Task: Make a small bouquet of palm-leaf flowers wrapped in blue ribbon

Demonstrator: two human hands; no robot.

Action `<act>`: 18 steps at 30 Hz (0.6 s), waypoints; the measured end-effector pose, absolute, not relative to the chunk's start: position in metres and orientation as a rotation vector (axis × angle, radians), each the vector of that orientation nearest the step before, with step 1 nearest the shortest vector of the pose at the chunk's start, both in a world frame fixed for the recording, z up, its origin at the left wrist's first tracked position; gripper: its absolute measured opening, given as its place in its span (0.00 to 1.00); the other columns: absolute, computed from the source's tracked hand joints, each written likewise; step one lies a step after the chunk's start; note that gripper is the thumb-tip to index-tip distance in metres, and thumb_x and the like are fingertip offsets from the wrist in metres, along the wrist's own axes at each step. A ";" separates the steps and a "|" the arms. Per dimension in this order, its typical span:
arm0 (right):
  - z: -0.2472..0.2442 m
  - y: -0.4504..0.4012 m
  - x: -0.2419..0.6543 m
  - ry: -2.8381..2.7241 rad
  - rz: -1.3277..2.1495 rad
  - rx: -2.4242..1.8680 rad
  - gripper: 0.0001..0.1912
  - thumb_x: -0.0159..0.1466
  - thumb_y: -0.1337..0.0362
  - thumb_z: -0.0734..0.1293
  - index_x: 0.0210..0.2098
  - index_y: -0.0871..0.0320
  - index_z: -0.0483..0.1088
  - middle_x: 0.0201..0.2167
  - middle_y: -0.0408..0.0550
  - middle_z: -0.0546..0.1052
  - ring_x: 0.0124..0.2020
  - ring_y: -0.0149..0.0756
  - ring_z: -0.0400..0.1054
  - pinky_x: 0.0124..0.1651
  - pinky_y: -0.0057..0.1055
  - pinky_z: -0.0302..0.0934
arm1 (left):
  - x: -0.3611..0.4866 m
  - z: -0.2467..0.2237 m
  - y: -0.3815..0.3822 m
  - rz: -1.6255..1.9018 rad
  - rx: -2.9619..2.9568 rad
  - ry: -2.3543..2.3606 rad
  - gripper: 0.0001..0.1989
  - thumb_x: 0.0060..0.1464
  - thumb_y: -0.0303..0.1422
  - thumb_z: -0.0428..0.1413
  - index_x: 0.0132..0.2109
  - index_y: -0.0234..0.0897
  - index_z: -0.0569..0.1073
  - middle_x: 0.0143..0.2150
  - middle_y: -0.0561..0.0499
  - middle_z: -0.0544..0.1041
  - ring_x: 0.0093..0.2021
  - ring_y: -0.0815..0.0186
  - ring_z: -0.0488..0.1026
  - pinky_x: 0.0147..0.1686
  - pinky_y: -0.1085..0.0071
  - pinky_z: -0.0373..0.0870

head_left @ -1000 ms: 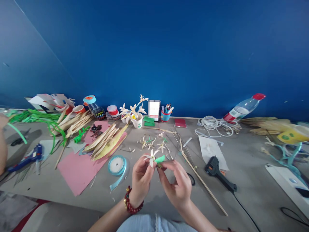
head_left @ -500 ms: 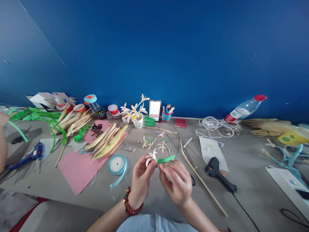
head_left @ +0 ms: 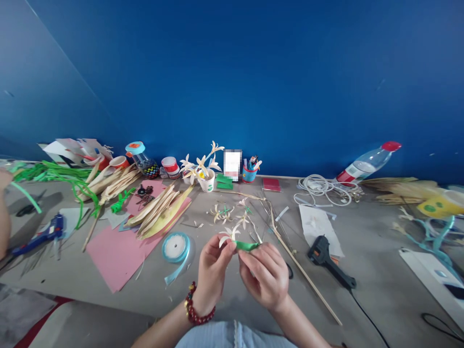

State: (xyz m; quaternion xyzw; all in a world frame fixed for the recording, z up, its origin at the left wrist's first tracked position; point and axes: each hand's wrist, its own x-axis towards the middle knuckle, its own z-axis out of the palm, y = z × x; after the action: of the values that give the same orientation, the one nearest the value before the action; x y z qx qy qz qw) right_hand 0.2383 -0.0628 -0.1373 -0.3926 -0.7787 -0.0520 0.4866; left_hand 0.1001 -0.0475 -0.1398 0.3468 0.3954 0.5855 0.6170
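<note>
Between thumb and fingers my left hand (head_left: 213,268) pinches a cream craft flower (head_left: 229,235) with slender curled petals, near its base. My right hand (head_left: 266,275) is closed on a short green strip (head_left: 247,246), which runs from the flower's base to my right fingertips. Whether the strip is paper or tape I cannot tell. Just beyond my hands, several similar cream flowers (head_left: 222,212) with green bits lie on the table. To the left of my left hand lies a roll of light blue ribbon (head_left: 176,247), its loose end trailing forward.
A black glue gun (head_left: 329,263) lies at the right beside a white sheet (head_left: 319,227). One long thin stick (head_left: 308,279) slants nearby. Pink paper (head_left: 116,256) and dried husks (head_left: 157,210) lie left. A cup of flowers (head_left: 207,181) stands behind. Another person's arm (head_left: 4,217) shows far left.
The green strip's free end, which stuck out above my right fingers, is now lower and meets the right fingertips. The flower has tipped slightly upright. Both hands stay nearly in place.
</note>
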 end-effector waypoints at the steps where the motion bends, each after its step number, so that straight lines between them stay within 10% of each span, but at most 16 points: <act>1: -0.136 -0.064 0.237 -1.871 -0.105 -0.965 0.13 0.60 0.74 0.66 0.43 0.55 0.72 0.25 0.46 0.76 0.24 0.36 0.67 0.30 0.35 0.61 | 0.099 -0.140 -0.047 1.351 0.822 0.917 0.11 0.52 0.37 0.64 0.32 0.36 0.72 0.28 0.55 0.69 0.30 0.71 0.64 0.33 0.75 0.66; 8: -0.110 -0.063 0.238 -1.712 0.151 -1.150 0.09 0.62 0.70 0.68 0.41 0.55 0.70 0.38 0.51 0.77 0.40 0.43 0.71 0.44 0.41 0.64 | 0.097 -0.134 -0.047 1.336 0.938 0.925 0.11 0.53 0.37 0.64 0.32 0.35 0.73 0.30 0.52 0.71 0.31 0.69 0.67 0.35 0.74 0.67; 18: -0.111 -0.060 0.243 -1.519 0.882 -1.150 0.06 0.66 0.63 0.65 0.33 0.57 0.70 0.31 0.46 0.76 0.32 0.35 0.71 0.33 0.27 0.64 | 0.092 -0.138 -0.047 1.333 1.005 0.837 0.06 0.55 0.33 0.63 0.32 0.36 0.75 0.33 0.52 0.71 0.35 0.69 0.68 0.37 0.75 0.67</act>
State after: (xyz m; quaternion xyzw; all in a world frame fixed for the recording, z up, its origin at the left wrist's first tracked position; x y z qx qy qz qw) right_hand 0.2434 -0.0598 -0.1114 -0.4752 -0.6276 0.3644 0.4976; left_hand 0.0919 -0.0466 -0.1383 0.4326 0.3602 0.5737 0.5949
